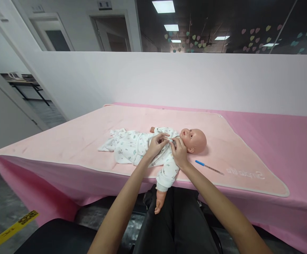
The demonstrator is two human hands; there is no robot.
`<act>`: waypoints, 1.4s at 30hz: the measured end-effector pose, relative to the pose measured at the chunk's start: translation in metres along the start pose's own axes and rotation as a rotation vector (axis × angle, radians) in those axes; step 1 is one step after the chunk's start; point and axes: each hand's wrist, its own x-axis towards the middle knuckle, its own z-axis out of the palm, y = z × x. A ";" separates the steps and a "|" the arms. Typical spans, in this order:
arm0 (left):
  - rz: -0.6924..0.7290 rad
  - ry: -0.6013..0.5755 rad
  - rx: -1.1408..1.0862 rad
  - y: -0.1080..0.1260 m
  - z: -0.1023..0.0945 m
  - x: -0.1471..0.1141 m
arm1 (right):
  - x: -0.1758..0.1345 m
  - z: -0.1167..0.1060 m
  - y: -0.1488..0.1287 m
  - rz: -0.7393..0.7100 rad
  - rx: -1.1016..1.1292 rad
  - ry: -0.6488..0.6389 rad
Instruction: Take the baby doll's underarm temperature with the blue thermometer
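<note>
Pale pink, soft-looking mat (82,135) with light edging, laid over a surface (272,137) draped in brighter pink cloth. On the mat: smooth, hard-looking doll (198,140), face-up, head toward the right, one forearm hanging past the front edge. It wears a white printed garment (133,146), loose and wrinkled. Left hand (157,144) and right hand (179,152) meet at the upper chest, fingers bent, both pinching the fabric. Slim blue-capped pen (210,167) lies near the head. Doll's legs hidden by cloth; small detail between fingertips unclear; mat lettering (245,173) inverted, hard to read.
</note>
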 end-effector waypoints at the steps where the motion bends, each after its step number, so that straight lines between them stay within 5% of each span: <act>1: 0.011 -0.003 0.025 0.000 0.000 0.000 | 0.000 0.000 0.000 0.009 0.009 0.004; 42: 0.005 0.020 0.080 0.004 0.001 -0.003 | 0.000 0.000 -0.001 -0.053 -0.064 0.092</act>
